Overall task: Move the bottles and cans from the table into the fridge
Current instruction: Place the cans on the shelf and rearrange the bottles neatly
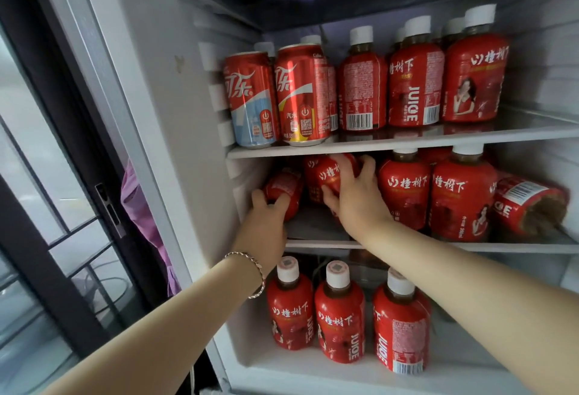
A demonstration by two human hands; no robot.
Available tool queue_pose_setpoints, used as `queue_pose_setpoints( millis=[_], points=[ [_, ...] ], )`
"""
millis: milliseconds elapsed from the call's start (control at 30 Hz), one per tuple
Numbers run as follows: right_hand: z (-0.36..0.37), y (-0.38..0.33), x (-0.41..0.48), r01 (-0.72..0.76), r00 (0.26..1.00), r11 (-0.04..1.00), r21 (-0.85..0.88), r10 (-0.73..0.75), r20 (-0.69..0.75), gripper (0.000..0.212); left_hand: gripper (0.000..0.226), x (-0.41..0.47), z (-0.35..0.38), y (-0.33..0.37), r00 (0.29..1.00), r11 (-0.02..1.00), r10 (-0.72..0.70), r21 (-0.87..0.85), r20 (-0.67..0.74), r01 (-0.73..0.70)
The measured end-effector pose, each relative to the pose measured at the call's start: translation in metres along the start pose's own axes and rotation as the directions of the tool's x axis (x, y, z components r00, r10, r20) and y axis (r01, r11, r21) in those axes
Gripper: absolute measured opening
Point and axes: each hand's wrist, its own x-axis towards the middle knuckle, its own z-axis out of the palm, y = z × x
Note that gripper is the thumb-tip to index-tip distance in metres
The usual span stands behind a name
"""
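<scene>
On the middle shelf [316,243] of the open fridge [188,106], left end: two red juice bottles, both in hand. Left hand [266,217], fingers curled round the tilted bottle [283,187] beside the wall. Right hand [357,198], fingers spread and wrapped over the neighbouring bottle [324,175]. Step judged: placing on the shelf; table out of view, so what remains cannot be told. Next move calls for righting both bottles, seating them flat, then letting go without knocking the standing row; a toppled bottle [529,206] lies at the right end.
</scene>
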Motion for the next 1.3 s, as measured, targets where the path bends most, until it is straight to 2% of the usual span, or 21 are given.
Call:
queue_pose_setpoints(
  millis=[67,233,367,500,600,767,867,933,1133,1300],
  points=[
    [0.000,-0.005,0.009,-0.066,0.997,0.996,-0.063,0.068,0.044,0.062,0.038,0.001,0.003,-0.001,1.000,1.000,-0.008,-0.025,-0.022,0.008],
    [-0.004,-0.007,0.014,-0.050,0.998,0.986,-0.160,0.054,0.021,0.076,0.033,0.000,0.010,-0.001,0.998,0.997,-0.040,-0.071,-0.053,0.036],
    [-0.004,-0.006,0.008,0.062,0.998,0.944,-0.324,-0.061,0.013,0.061,0.031,-0.001,0.014,-0.001,0.997,0.995,-0.057,-0.083,-0.060,0.052],
    [-0.006,-0.005,0.009,0.204,0.978,0.862,-0.463,-0.155,0.141,0.051,0.032,-0.001,0.013,-0.003,0.998,0.999,-0.032,-0.025,-0.048,0.031],
    [-0.017,-0.009,0.019,0.275,0.956,0.825,-0.494,-0.176,0.236,0.047,0.032,0.000,0.009,-0.003,0.999,0.999,-0.040,-0.005,-0.034,0.040],
    [-0.029,-0.024,0.031,0.319,0.921,0.761,-0.565,-0.109,0.374,0.058,0.034,0.000,0.007,0.000,0.999,0.999,-0.049,0.022,-0.019,0.050],
    [-0.027,-0.031,0.029,0.315,0.902,0.702,-0.639,-0.012,0.431,0.082,0.035,-0.001,0.007,-0.001,0.999,0.998,-0.052,0.018,-0.011,0.052],
    [-0.026,-0.030,0.023,0.272,0.919,0.725,-0.633,0.000,0.395,0.088,0.034,-0.001,0.007,-0.002,0.999,0.999,-0.048,0.020,-0.013,0.048],
    [-0.021,-0.007,-0.011,0.166,0.979,0.851,-0.499,-0.083,0.184,0.080,0.029,0.000,0.010,-0.004,0.998,0.998,-0.046,0.028,-0.053,0.048],
    [-0.013,-0.019,-0.014,0.049,0.985,0.845,-0.532,0.048,0.167,0.075,0.025,-0.001,0.002,-0.003,0.998,0.999,-0.034,-0.016,-0.044,0.033]
  ],
)
